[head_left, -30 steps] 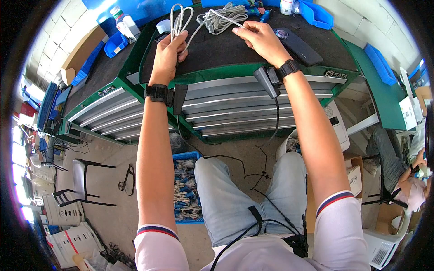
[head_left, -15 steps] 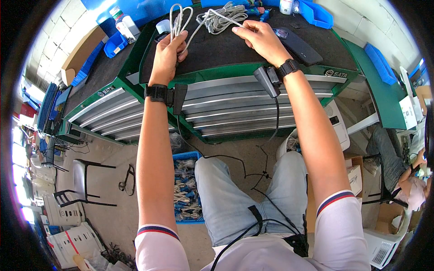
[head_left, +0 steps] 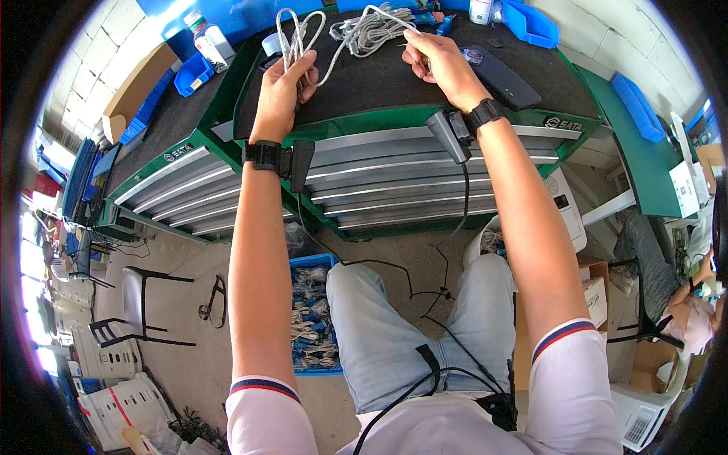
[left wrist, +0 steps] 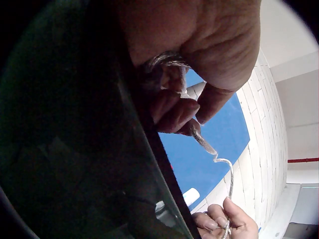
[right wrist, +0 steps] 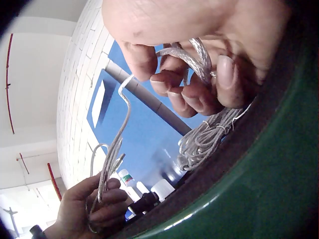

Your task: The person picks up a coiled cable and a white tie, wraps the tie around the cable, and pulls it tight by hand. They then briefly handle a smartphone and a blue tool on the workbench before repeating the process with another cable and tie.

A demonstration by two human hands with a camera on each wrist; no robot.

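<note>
A silvery-white cable [head_left: 331, 63] runs in loops from my left hand [head_left: 282, 95] across to my right hand [head_left: 446, 68], above the black mat. The left hand grips a small looped bundle between thumb and fingers, its loops standing up past the fingertips. Between thumb and curled fingers, the right hand holds the other stretch of cable; in the right wrist view some of it lies coiled within the palm [right wrist: 199, 62]. Behind the strand on the mat rests a coiled bundle of similar cable [head_left: 371, 34].
A dark phone-like slab [head_left: 508, 80] lies right of the right hand. Blue bins [head_left: 531, 24] and a white bottle [head_left: 481, 10] stand at the back. Below the green drawer cabinet [head_left: 425, 163], a blue crate [head_left: 315, 369] of cables sits by the legs. Another person sits at far right.
The right hand's fingers have curled in further, moving their hold on the cable. The strand between the hands has shifted, and the loops in the left hand have spread and tipped left.
</note>
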